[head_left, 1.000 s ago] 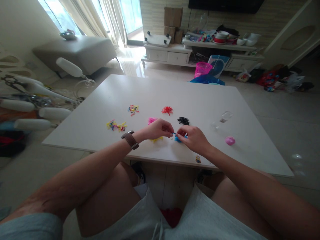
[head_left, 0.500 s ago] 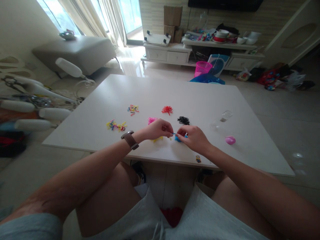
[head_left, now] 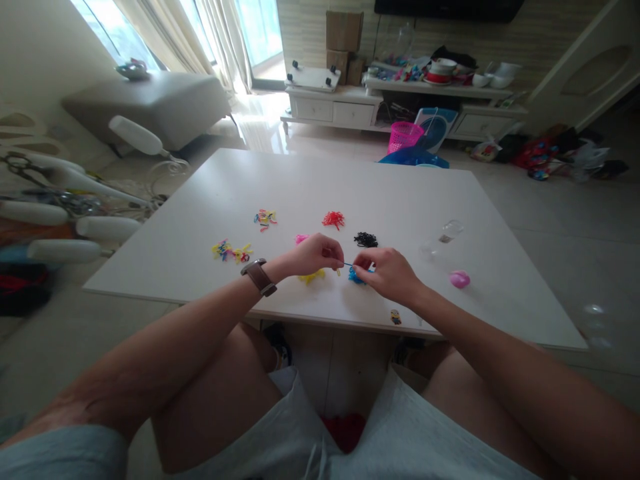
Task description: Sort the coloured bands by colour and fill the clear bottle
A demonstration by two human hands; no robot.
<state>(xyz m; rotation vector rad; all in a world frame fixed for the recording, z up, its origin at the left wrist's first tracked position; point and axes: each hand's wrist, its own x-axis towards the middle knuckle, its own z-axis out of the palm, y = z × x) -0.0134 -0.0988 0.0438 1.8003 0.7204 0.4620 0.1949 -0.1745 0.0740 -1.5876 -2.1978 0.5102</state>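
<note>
A thin blue rubber band (head_left: 349, 265) is pulled taut between my two hands above the white table (head_left: 280, 180). My left hand (head_left: 320, 255) pinches its left end, and a bit of yellow band (head_left: 339, 272) hangs below those fingertips. The band's other end is in the pinch of my right hand (head_left: 385, 270). Below the right fingers lies a blue pile (head_left: 356, 275) of bands, partly covered. A yellow pile (head_left: 311, 277) and a pink pile (head_left: 301, 239) are partly hidden by the left hand. Black (head_left: 366, 239) and red (head_left: 333, 219) piles sit farther back.
Mixed-colour piles (head_left: 265, 219) (head_left: 231, 251) lie to the left. On the right are a pink egg-shaped thing (head_left: 459, 279) and a clear container (head_left: 451, 231). A small cartoon figure (head_left: 395, 317) is near the front edge. White lamp-like shades (head_left: 109, 227) stand beyond the table's left edge.
My hands have drawn slightly apart, so more of the blue band shows stretched between them. The piles stay in place, with the view shifted a little.
</note>
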